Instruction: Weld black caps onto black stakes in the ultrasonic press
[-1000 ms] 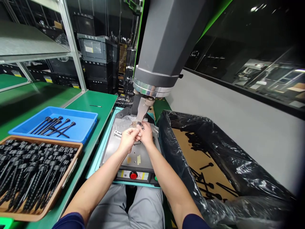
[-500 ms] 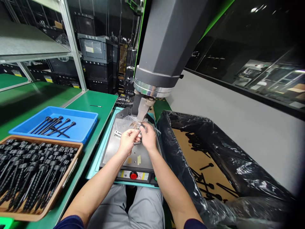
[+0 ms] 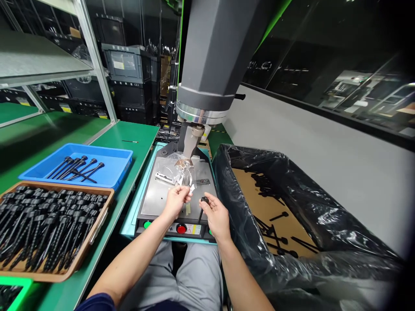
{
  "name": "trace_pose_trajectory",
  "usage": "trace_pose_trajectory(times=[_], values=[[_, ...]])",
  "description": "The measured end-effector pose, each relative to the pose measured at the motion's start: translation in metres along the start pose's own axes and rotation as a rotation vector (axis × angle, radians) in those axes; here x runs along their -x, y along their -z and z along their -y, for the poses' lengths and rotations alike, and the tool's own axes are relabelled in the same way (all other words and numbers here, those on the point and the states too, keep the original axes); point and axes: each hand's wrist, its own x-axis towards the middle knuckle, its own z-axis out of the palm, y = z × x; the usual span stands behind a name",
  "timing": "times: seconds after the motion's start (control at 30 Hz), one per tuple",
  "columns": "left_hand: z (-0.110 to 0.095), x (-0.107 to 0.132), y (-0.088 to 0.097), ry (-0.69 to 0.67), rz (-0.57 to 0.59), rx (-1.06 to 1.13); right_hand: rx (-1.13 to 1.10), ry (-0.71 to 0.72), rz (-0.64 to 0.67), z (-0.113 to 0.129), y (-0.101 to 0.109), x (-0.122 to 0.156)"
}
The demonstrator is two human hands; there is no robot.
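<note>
My right hand (image 3: 218, 217) pinches a black rod-like part with a round knob (image 3: 204, 200); its thin shaft hangs down over the front of the machine's base. The fingers of my left hand (image 3: 177, 202) are closed on the near edge of a clear plastic film (image 3: 185, 173). That film lies crumpled over the fixture in the middle of the metal plate (image 3: 154, 198). Above it, the pale metal horn (image 3: 191, 144) of the press head (image 3: 205, 86) points down, close to the film.
A red button (image 3: 181, 229) and green buttons line the base's front. To the left stand a blue tray (image 3: 121, 166) and a brown tray (image 3: 108, 203), both with several black rods. On the right, a box lined with black plastic (image 3: 240, 203) holds more rods.
My right hand has moved back and right, away from the fixture, with the black rod in it. My left hand has drawn slightly nearer to me, and the film over the fixture is uncovered.
</note>
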Motion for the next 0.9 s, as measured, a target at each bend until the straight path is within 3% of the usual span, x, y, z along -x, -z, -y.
trace_pose_trajectory(times=[0.17, 0.33, 0.43, 0.6, 0.77, 0.9], values=[[0.011, 0.007, 0.012, 0.107, 0.012, -0.116, 0.041, 0.097, 0.038, 0.004, 0.002, 0.000], [0.025, 0.031, 0.032, 0.175, 0.038, -0.236, 0.120, 0.250, 0.023, 0.013, -0.001, 0.003], [0.023, 0.047, 0.033, -0.001, 0.071, -0.332, 0.105, 0.294, 0.040, 0.018, -0.005, 0.007], [0.007, 0.063, 0.018, -0.291, 0.190, -0.503, 0.021, 0.256, 0.066, 0.025, -0.015, 0.014], [0.004, 0.068, 0.012, -0.365, 0.200, -0.633, -0.118, 0.130, 0.078, 0.029, -0.021, 0.018], [-0.008, 0.081, 0.030, -0.336, 0.210, -0.728, -0.203, 0.044, 0.132, 0.025, -0.015, 0.021]])
